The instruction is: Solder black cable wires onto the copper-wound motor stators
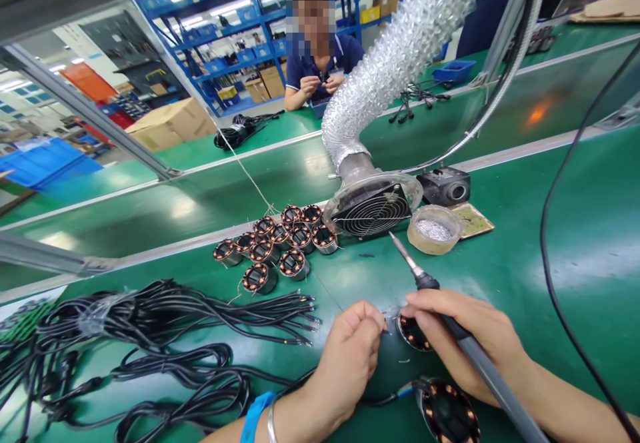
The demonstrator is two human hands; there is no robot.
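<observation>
My left hand (350,356) is pinched closed at the lower middle, with a thin wire end at its fingertips; a fine strand runs up and left from it. In my right hand (470,336) is a soldering iron (467,346), its tip pointing up and left toward the fan. A stator with copper windings (413,333) lies partly hidden beside my right fingers. Nearer the bottom edge sits a larger-looking stator (447,413), with a black cable (383,401) and a blue wire at its left side.
Several stators (263,250) stand in a group left of a fan hood (373,211) on a silver duct (370,76). Solder container (434,230) sits right of it. Black cables (175,316) cover the left. A person (320,63) sits across. A cord (547,250) hangs at right.
</observation>
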